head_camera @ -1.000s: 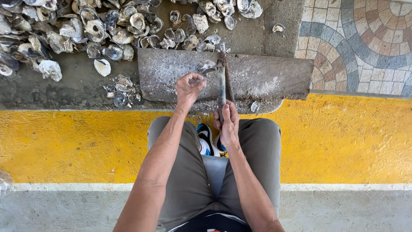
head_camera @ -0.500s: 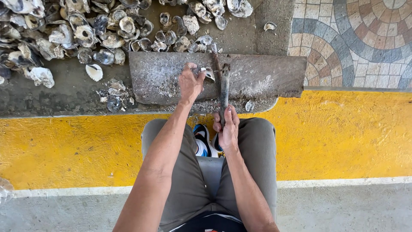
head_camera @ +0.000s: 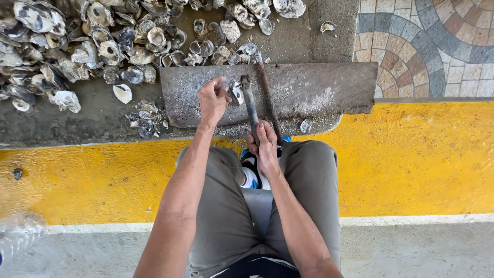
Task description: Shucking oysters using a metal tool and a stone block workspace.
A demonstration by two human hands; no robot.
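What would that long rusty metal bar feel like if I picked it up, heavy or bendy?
The rusty bar looks like solid metal, so probably heavy for its width and stiff, not bendy. Its rough, pitted surface would likely grip rather than slip. The right hand holds its near end while the far end rests on the grey slab, so it might tip if held there alone.

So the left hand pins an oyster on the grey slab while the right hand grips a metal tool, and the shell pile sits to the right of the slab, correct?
Not quite: in the head view the shell pile lies left of the grey slab, not right. The left hand does pin the oyster there, and the right hand grips the metal tool.
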